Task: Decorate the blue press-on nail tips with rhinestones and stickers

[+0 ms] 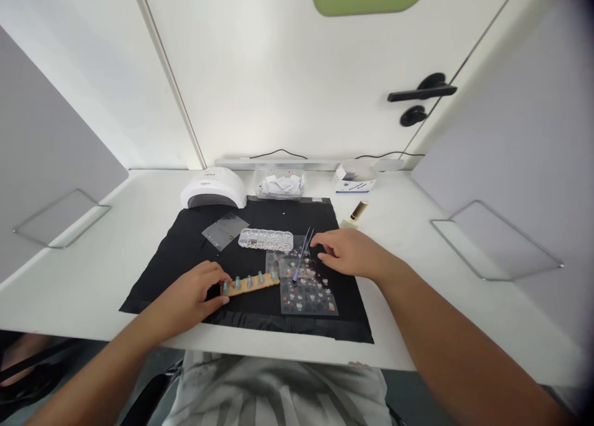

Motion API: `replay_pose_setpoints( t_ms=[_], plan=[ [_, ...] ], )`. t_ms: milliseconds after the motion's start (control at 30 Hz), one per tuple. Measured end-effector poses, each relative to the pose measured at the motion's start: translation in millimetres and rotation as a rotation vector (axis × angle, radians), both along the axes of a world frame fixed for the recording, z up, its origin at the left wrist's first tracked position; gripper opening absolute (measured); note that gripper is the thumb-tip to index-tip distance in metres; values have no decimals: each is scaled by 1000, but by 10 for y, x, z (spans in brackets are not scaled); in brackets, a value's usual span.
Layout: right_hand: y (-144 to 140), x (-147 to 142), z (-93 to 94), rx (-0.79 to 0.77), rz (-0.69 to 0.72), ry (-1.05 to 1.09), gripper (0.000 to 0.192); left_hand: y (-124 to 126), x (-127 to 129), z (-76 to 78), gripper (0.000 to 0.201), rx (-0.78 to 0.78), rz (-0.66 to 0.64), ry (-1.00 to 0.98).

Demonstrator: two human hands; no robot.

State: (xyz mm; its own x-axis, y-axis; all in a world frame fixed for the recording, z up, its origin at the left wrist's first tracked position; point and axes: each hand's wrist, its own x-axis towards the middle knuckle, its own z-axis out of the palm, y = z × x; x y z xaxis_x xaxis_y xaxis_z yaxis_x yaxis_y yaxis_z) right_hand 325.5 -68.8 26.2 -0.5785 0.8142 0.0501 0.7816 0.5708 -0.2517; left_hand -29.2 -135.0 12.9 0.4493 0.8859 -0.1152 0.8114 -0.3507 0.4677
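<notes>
Clasps the tan strip (255, 286) at its left end between thumb and fingers of the left hand (205, 290); curls the right hand (346, 252), with thumb and fingertips apart, near the tweezers (301, 263). On the black mat (167, 262), points the strip's long axis rightward and slightly away, toward the sticker sheets (306, 302).

You've got tan strip (253, 288), teal-grey nail tips (249, 282), purple tweezers (301, 256), clear sticker sheet (309, 299) dotted red and white, black mat (169, 265), white lamp (216, 181), gold bottle cap (359, 210).
</notes>
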Motion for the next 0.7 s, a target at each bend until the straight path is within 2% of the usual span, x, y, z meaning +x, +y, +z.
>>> replay_pose_setpoints(
  t_ms=[200,300,367,433,567,633,700],
  plan=[
    [41,-35,-81,66,-16,-65,34,298,72,71,20,-57,-104,21],
    [73,-63,-130,85,-6,-92,34,362,60,117,33,-65,-120,44],
    [93,-92,-157,94,10,-105,34,412,1,212,49,-52,-136,57],
    [118,-122,-184,101,30,-117,33,513,-84,365,55,-4,-164,62],
    [179,-158,-239,114,57,-131,30,899,-222,671,49,-8,-156,-35],
    [206,-159,-259,125,64,-134,28,1122,-230,706,44,-24,-137,-162],
    [227,-152,-272,140,81,-136,24,1305,-196,623,35,19,-87,-269]
  ],
)
